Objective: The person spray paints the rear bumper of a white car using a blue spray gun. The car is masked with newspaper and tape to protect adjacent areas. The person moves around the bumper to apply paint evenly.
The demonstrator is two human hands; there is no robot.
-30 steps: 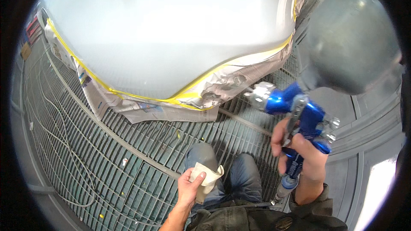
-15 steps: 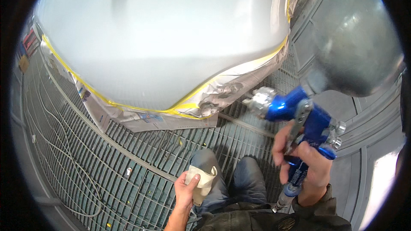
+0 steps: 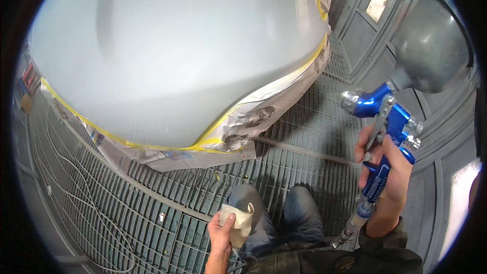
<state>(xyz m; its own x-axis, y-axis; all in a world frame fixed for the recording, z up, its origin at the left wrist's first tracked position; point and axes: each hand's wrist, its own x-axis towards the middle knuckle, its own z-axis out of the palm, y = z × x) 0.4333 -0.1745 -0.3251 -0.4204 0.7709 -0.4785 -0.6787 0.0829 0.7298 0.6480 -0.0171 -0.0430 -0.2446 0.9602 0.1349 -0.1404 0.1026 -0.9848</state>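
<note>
Right hand (image 3: pixel 386 170) grips blue spray gun (image 3: pixel 386 122) | left hand (image 3: pixel 221 228) holds cloth (image 3: pixel 240 218)

Smooth, softly glossy pale grey paint on the car panel (image 3: pixel 177 56), edged with yellow masking tape (image 3: pixel 213 139) over crinkled newsprint (image 3: pixel 238 132). Glossy blue metallic body on the spray gun (image 3: pixel 388 122) in the right hand (image 3: pixel 383 182), with a dull grey metal cup (image 3: pixel 431 45) (matt, faintly hazed). Soft cream cloth (image 3: pixel 241 218) in the left hand (image 3: pixel 221 233). Rough steel grating (image 3: pixel 152 198) underfoot.

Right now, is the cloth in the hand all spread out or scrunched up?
Scrunched up. The left hand grips the pale cloth in a folded wad, its creases bunched under the thumb.
</note>
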